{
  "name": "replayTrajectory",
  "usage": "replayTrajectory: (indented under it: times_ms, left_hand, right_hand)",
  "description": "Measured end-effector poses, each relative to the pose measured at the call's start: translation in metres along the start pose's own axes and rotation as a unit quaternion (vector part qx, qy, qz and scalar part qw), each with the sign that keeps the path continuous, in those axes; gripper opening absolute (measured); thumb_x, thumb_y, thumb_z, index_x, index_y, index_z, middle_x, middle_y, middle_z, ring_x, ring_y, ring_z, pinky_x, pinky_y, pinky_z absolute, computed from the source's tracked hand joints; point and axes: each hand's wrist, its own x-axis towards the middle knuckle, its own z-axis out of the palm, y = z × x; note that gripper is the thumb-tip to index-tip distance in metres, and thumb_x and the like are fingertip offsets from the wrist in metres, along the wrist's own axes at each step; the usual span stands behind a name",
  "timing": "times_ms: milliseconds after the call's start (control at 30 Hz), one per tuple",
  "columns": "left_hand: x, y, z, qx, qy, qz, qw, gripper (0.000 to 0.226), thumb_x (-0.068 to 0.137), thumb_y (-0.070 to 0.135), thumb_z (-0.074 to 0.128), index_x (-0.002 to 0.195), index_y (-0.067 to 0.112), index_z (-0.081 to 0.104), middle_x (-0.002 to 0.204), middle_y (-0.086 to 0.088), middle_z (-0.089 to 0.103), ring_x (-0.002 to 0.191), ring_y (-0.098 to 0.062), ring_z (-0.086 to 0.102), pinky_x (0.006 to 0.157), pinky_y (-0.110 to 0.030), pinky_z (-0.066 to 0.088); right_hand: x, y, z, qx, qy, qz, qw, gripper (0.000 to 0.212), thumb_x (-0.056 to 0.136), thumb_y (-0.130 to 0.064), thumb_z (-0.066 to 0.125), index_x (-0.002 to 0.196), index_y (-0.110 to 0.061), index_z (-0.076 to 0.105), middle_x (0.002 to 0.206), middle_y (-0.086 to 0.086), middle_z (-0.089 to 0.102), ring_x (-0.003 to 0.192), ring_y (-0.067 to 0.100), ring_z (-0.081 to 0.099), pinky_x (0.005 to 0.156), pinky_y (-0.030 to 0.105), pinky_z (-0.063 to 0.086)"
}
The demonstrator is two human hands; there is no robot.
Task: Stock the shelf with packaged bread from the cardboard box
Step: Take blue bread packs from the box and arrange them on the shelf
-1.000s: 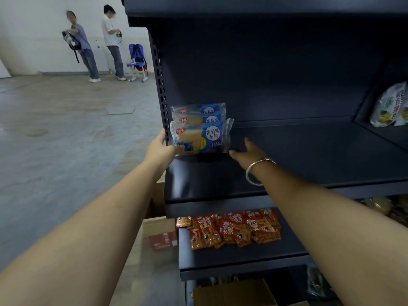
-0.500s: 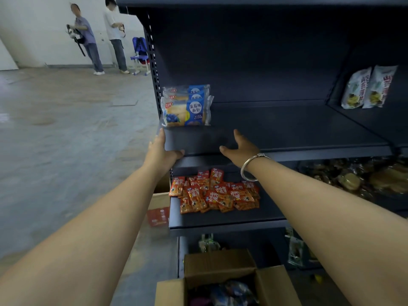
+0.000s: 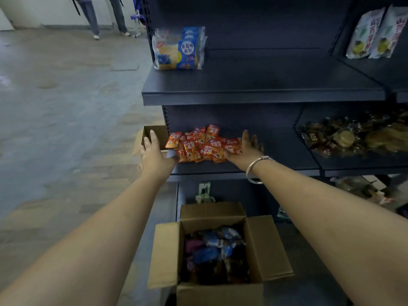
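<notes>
Dark blue metal shelving fills the view, standing on a worn grey concrete floor (image 3: 55, 102). On the upper shelf (image 3: 262, 93), at its left end against the perforated upright, a few packaged blueberry bread packs (image 3: 178, 49) stand on edge, one behind another; the rest of that board is bare. More wrapped bread lies heaped in the open cardboard box (image 3: 218, 250) on the floor below, flaps folded out, contents a jumble of blue and purple film.

Both hands are empty. The left hand (image 3: 155, 155) has its fingers straight and loose, hovering at the left end of the middle shelf; the right hand (image 3: 247, 146) is spread open, palm turned in, just beside the pile of orange-red snack sachets (image 3: 203, 143). The step in hand looks like going down to the box for the next packs. To do it well, I would take a pack by its sealed ends or flat sides, not squeeze the middle, since soft bread in thin film likely dents easily. Lift a few together, square them up, then stand them just beside the existing row, labels facing out.

The wrappers are glossy, crinkled plastic, slippery against painted steel, so upright packs may topple unless leaned on their neighbours. The box is matte corrugated board. A silver bangle (image 3: 257, 168) circles the right wrist. At right, pale green-and-yellow bags (image 3: 375, 32) stand on an adjoining shelf, and clear-wrapped brown pastries (image 3: 353, 138) lie heaped below them.
</notes>
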Motion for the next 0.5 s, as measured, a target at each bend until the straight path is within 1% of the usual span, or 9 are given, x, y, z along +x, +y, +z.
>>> replayTrajectory:
  times_ms: [200, 333, 400, 500]
  left_hand:
    - [-0.025, -0.056, 0.045, 0.017, -0.048, -0.057, 0.997, 0.094, 0.085, 0.028, 0.064, 0.15, 0.018, -0.003, 0.16, -0.004, -0.001, 0.147, -0.028, -0.006, 0.118, -0.049, 0.009]
    - [-0.038, -0.095, 0.076, 0.033, -0.088, -0.076, 0.993, 0.094, 0.085, 0.028, 0.064, 0.15, 0.019, -0.003, 0.16, -0.005, 0.0, 0.147, -0.027, -0.006, 0.118, -0.047, 0.008]
    - [-0.044, -0.115, 0.09, 0.039, -0.114, -0.086, 0.989, 0.092, 0.086, 0.029, 0.063, 0.15, 0.02, -0.003, 0.16, -0.004, -0.001, 0.147, -0.026, -0.007, 0.118, -0.046, 0.008]
    - [-0.056, -0.143, 0.108, 0.061, -0.165, -0.106, 0.979, 0.09, 0.088, 0.03, 0.061, 0.15, 0.022, -0.003, 0.16, -0.002, -0.004, 0.147, -0.025, -0.009, 0.118, -0.049, 0.009]
  right_hand:
    - [-0.004, 0.042, 0.058, -0.016, -0.074, 0.034, 0.997, 0.093, 0.088, -0.058, 0.045, 0.147, -0.025, -0.019, 0.156, 0.004, -0.02, 0.145, 0.032, -0.012, 0.119, 0.049, 0.007]
    - [0.001, 0.066, 0.103, 0.004, -0.109, 0.061, 0.992, 0.092, 0.088, -0.057, 0.045, 0.146, -0.027, -0.02, 0.156, 0.003, -0.02, 0.145, 0.032, -0.012, 0.118, 0.05, 0.006]
    - [0.003, 0.078, 0.126, 0.013, -0.12, 0.074, 0.99, 0.091, 0.088, -0.056, 0.046, 0.146, -0.027, -0.019, 0.157, 0.002, -0.019, 0.145, 0.031, -0.013, 0.119, 0.049, 0.005]
    - [0.005, 0.097, 0.158, 0.021, -0.139, 0.101, 0.985, 0.091, 0.088, -0.055, 0.047, 0.146, -0.028, -0.018, 0.157, 0.001, -0.018, 0.145, 0.029, -0.013, 0.119, 0.048, 0.004]
